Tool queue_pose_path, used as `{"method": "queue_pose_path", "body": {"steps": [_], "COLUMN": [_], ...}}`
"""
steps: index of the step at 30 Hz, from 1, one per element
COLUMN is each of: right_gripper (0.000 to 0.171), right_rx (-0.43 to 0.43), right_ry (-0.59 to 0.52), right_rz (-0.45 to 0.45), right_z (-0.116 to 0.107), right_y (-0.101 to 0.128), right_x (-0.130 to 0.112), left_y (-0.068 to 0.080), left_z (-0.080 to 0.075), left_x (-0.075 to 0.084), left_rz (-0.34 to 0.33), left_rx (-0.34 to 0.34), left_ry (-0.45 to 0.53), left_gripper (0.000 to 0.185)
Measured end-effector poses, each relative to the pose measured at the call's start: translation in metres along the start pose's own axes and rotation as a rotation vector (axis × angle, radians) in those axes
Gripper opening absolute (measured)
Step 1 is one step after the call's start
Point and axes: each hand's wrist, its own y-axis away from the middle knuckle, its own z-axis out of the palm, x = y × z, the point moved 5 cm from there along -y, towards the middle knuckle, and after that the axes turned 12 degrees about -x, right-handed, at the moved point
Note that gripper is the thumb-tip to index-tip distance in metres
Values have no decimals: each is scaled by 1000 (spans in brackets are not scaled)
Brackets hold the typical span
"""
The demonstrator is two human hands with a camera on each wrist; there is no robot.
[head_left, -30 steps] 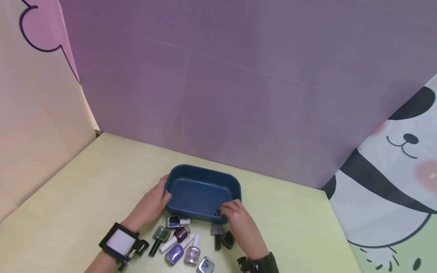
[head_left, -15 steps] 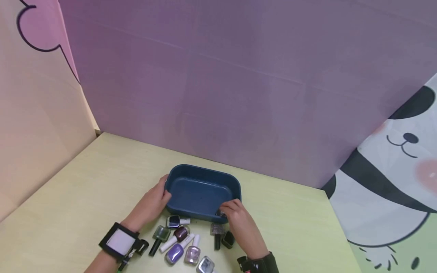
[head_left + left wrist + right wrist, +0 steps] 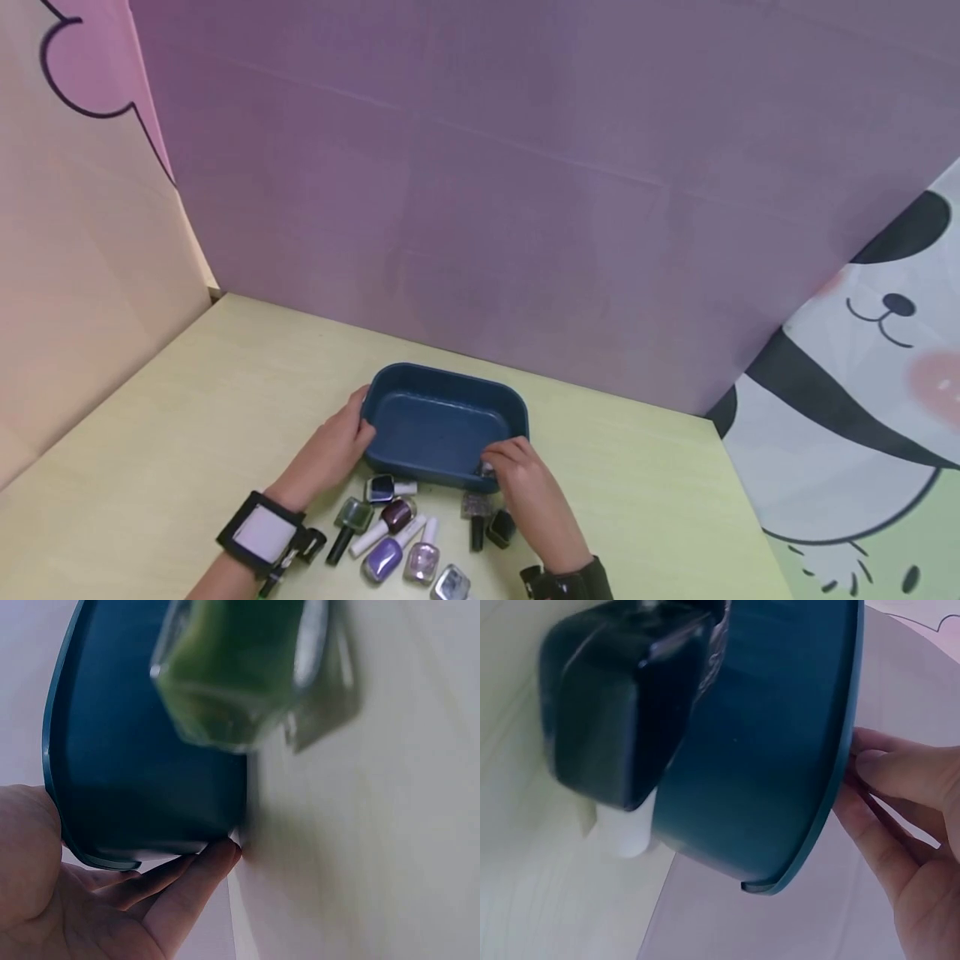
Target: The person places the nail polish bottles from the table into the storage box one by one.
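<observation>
A dark blue plastic bin (image 3: 442, 417) stands on the table. My left hand (image 3: 333, 446) grips its left end, thumb at the rim; in the left wrist view its fingers (image 3: 187, 900) reach under the end wall. Over the near right corner, my right hand (image 3: 528, 496) pinches a small nail polish bottle (image 3: 486, 470) just inside the bin, mostly hidden by the fingers. The right wrist view shows its fingertips behind the rim. In front lie several nail polish bottles: green (image 3: 354, 515), dark red (image 3: 397, 514), purple (image 3: 383, 558), pink (image 3: 422, 561) and silver (image 3: 452, 582).
A dark blue bottle (image 3: 380, 488) lies close to the bin's near wall. Beside my right wrist are a glittery bottle with a black cap (image 3: 477, 518) and a dark green bottle (image 3: 501, 527). A purple wall panel (image 3: 487, 208) rises behind the table (image 3: 637, 467).
Both hands keep their places at the bin. The bit of bottle showing under my right fingertips looks lighter than before, as if turned slightly.
</observation>
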Motion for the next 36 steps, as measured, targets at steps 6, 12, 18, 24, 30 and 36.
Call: {"method": "queue_pose_path", "body": {"steps": [6, 12, 18, 24, 30, 36], "right_gripper": [28, 22, 18, 15, 15, 12], "right_rx": [8, -5, -51, -10, 45, 28], "right_ry": [-47, -75, -92, -79, -66, -36], "right_rz": [-11, -15, -33, -90, -126, -154], "right_z": [-4, -4, -2, 3, 3, 4], "right_y": [-1, -2, -4, -4, -2, -3], "right_x": [-6, -13, -20, -26, -33, -40], "left_y": [0, 0, -1, -1, -1, -1], "left_z": [0, 0, -1, 0, 3, 2], "left_x": [0, 0, 1, 1, 0, 0], "left_rz": [1, 12, 26, 27, 25, 25], "left_rx": [1, 11, 21, 26, 19, 19], "left_ry": [7, -6, -11, -18, -8, -10], "left_gripper": [61, 61, 60, 61, 61, 61]}}
